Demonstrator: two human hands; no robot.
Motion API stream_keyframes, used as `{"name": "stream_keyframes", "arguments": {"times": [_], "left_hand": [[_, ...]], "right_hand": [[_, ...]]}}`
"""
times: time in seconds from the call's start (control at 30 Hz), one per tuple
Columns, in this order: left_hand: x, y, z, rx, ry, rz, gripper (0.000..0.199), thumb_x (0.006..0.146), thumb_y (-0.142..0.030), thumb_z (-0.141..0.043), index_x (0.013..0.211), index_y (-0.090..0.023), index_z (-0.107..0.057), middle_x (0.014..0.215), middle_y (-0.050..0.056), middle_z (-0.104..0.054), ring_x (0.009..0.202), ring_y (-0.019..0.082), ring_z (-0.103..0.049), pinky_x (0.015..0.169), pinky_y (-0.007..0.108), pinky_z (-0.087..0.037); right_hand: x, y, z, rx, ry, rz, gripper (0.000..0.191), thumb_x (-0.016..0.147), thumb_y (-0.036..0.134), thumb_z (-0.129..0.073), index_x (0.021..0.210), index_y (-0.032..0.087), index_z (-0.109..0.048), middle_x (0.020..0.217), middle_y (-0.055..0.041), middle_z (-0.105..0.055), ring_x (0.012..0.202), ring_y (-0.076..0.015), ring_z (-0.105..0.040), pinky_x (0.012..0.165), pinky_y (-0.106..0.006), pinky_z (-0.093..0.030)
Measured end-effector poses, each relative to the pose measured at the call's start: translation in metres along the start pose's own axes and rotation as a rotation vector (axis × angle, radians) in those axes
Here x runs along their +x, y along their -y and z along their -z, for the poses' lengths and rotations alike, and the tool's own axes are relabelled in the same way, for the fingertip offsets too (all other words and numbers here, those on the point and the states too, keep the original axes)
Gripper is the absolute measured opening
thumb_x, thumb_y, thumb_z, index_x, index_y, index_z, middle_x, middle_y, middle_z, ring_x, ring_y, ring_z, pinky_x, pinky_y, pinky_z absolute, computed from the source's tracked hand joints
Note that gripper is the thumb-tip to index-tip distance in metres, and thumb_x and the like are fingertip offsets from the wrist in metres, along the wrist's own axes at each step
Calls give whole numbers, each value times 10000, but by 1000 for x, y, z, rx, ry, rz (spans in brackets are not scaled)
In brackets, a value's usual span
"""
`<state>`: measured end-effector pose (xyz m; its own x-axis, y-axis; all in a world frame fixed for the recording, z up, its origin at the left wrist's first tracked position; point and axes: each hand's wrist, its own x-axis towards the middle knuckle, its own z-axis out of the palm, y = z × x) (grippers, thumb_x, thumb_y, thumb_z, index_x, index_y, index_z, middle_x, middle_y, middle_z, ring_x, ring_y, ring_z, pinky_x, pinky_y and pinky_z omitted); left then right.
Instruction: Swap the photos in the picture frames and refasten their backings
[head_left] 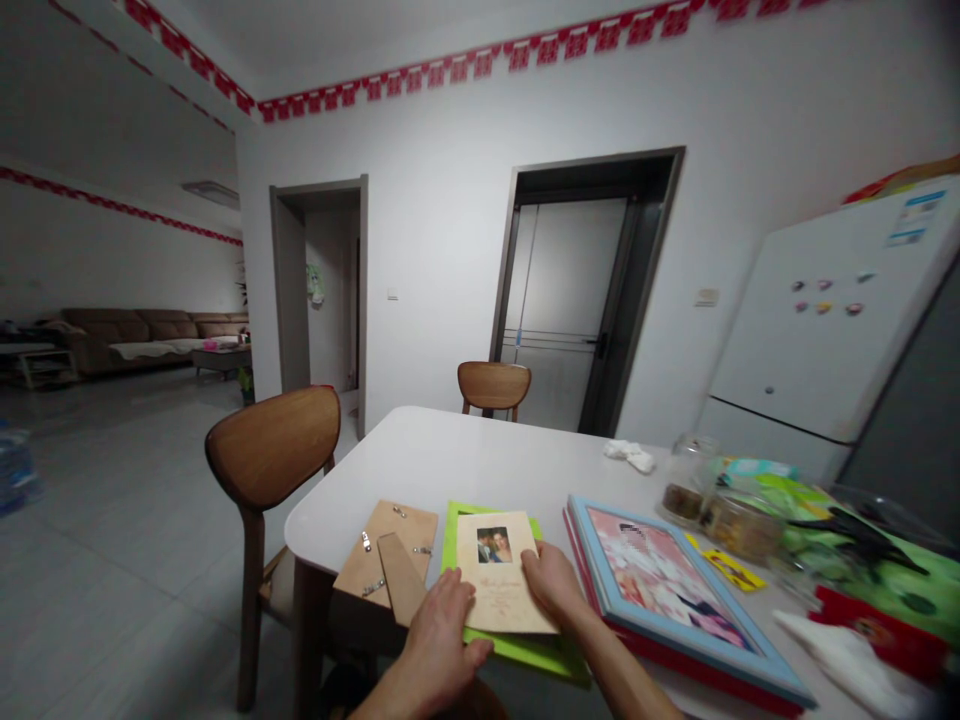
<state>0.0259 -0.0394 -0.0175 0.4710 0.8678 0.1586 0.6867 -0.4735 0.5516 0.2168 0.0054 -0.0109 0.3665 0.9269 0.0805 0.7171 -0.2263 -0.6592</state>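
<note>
A cream photo card (pixel 499 600) with a small picture of two people and faint printed writing lies over a lime-green picture frame (pixel 451 540) at the table's near edge. My right hand (pixel 553 580) is closed on the card's right edge, fingertips at its surface. Along the lower left edge rests my left hand (pixel 444 625), fingers stretched out and thumb apart, touching the card without gripping it. To the left lies a brown frame backing board (pixel 397 535) with metal clips and a stand leg. The card covers most of the green frame.
Right of my hands, a light-blue framed picture (pixel 660 580) lies on a red frame. Jars (pixel 686 480), packets and a red pouch (pixel 874 635) crowd the right side of the white table (pixel 450 450). Wooden chairs (pixel 277 445) stand at the left and far sides.
</note>
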Motion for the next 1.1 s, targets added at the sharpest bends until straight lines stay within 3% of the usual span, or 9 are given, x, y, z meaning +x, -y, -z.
{"name": "stream_keyframes", "arguments": {"times": [0.33,0.57,0.8,0.9,1.0,1.1], "left_hand": [[0,1,-1,69,15,-54,338,677,-361,-532,959,-176,-539,1295,75,-361,1224,224,-229,1007,319,-184],[-2,-2,1,139,35,-100,363,718,-420,-480,1000,-201,-551,1246,52,-423,1215,241,-243,1004,344,-192],[-2,-3,-2,156,33,-112,435,705,-425,-505,1066,-183,-524,1268,76,-400,1222,260,-224,1001,364,-198],[-5,2,6,79,53,-106,546,687,-367,-527,1181,-160,-427,1321,91,-323,1225,230,-230,1004,334,-207],[-12,21,25,33,0,-72,637,670,-281,-517,1258,-141,-315,1361,91,-229,1237,191,-206,1014,315,-189],[-19,51,48,93,-45,11,688,598,-232,-557,1247,-172,-334,1365,72,-219,1247,196,-175,1019,352,-163]], "right_hand": [[-14,2,0,-430,-76,39,426,743,398,-327,832,77,-593,877,-201,-583,798,-284,-576,668,-387,-401],[-20,2,-1,-594,-98,111,361,766,351,-334,873,102,-573,878,-148,-563,778,-231,-576,642,-319,-405],[-35,0,4,-590,-66,220,317,778,319,-315,884,158,-568,875,-118,-555,770,-213,-560,618,-305,-387],[-38,8,5,-513,-70,247,327,773,298,-333,960,159,-562,902,-116,-557,801,-204,-548,658,-294,-384],[-45,27,-2,-362,-65,401,328,767,269,-363,1019,175,-550,954,-96,-560,895,-179,-510,767,-263,-355],[-58,55,-19,-278,-19,562,303,767,280,-379,990,196,-566,944,-73,-572,924,-179,-481,816,-275,-322]]}}
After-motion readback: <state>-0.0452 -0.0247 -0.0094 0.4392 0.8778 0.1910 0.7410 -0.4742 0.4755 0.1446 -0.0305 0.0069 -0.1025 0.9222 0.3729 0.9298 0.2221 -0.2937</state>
